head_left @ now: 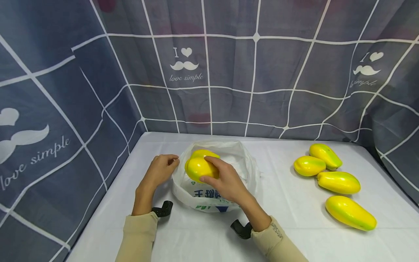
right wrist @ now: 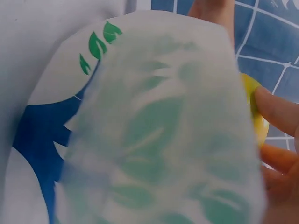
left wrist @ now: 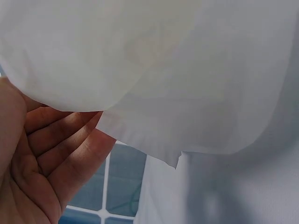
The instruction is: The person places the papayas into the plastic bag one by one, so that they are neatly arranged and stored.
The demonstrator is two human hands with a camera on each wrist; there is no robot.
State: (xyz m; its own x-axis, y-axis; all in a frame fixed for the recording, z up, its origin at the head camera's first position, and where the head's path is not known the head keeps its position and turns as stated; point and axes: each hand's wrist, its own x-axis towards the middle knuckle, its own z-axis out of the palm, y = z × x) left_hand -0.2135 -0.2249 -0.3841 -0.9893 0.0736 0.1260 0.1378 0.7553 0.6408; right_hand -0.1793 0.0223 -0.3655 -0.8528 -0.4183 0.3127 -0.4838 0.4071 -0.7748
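Observation:
A white plastic bag [head_left: 250,171] with green and blue print stands with its mouth wide at the middle of the table. My left hand [head_left: 160,169] pinches its left rim between thumb and fingers; the left wrist view has the bag's edge [left wrist: 140,126] in front of those fingers. Over the mouth, my right hand [head_left: 227,178] grips a yellow papaya [head_left: 199,170], thumb on the near side. Another yellow papaya [head_left: 205,153] shows just behind it, partly covered. From the right wrist, the bag's printed wall [right wrist: 154,126] hides most of the held papaya [right wrist: 254,105].
Several yellow-green papayas lie on the right of the white-covered table [head_left: 288,225], the nearest papaya [head_left: 351,213] toward the front. A dark grey checked curtain [head_left: 229,65] rises behind the table and along its left side. Black wrist mounts [head_left: 241,229] stick out by both sleeves.

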